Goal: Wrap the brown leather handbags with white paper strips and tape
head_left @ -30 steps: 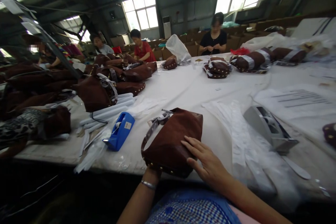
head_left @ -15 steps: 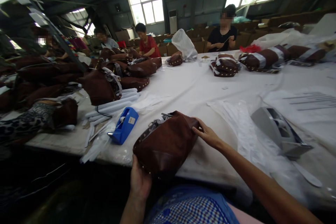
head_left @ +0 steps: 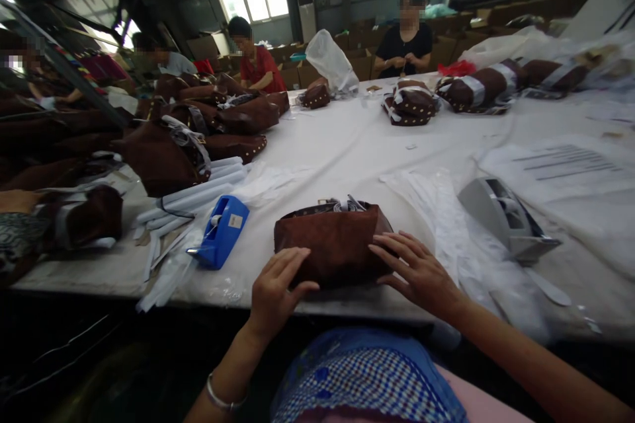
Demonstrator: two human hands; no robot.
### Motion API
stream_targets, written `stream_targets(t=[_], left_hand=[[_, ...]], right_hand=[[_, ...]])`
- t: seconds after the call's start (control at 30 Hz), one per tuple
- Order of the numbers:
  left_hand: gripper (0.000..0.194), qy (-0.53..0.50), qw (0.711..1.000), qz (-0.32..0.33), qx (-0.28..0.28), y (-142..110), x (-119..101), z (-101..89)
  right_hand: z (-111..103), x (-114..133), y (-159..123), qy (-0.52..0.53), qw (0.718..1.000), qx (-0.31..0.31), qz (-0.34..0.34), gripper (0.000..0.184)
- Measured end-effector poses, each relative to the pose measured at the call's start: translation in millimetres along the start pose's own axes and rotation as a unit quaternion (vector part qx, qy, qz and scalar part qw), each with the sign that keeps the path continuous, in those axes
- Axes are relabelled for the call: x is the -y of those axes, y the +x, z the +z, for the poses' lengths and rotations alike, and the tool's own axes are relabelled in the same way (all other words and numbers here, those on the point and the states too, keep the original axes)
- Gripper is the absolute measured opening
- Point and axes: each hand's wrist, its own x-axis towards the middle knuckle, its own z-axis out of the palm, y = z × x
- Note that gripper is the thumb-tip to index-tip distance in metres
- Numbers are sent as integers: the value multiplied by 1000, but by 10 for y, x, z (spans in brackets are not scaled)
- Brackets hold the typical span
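Observation:
A brown leather handbag [head_left: 332, 244] sits at the front edge of the white-covered table, its long side toward me. Its strap [head_left: 347, 203], with grey wrapping bunched on it, lies along the far top side. My left hand [head_left: 278, 287] rests on the bag's near left corner, fingers stretched and thumb apart. At the right end my right hand [head_left: 417, 268] lies against the leather, fingers spread. Neither hand is closed round the bag. Left of it stands a blue tape dispenser [head_left: 221, 231]; to the right is a grey tape dispenser [head_left: 503, 215].
Brown bags [head_left: 163, 152] are heaped at the left, with white rolls [head_left: 213, 188] beside them. Plastic sleeves [head_left: 426, 205] lie right of the handbag. A co-worker's hand [head_left: 20, 201] is on another bag at far left. Several people work across the table [head_left: 327, 145].
The handbag has turned from a slant to lie straight along the table edge, flat on the table. My left hand has moved from under its left end onto its near side; the right slid nearer.

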Motion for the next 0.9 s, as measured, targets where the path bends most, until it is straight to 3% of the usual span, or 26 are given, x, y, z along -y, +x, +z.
stream_targets(t=[0.1,0.17,0.23,0.33,0.5,0.67,0.8,0.9], left_hand=[[54,211,964,144,80,-130,49,28],[51,325,916,222,72,-166,174,60],[44,369,889,268,40,-184,308,91],[32,359,886,294,-4,-210,457,159],[32,301,907,290,-53,-232,554,327],[27,311,907,279,-45,-194,456,270],[33,366,878,303,-56,-200,325,186],[29,400,840,350,-106,-144,291,285]], right_hand=[[149,-24,63,-42,997,17,-68,62],[261,-63,23,-57,995,4,-86,58],[357,-108,-47,-50,994,-19,-99,54],[475,-152,-139,-24,993,-59,-100,50],[642,-141,-166,13,991,-100,-86,48],[527,-109,-45,16,991,-92,-96,44],[402,-2,64,-51,988,-78,-119,50],[518,121,173,-79,979,-125,-142,58]])
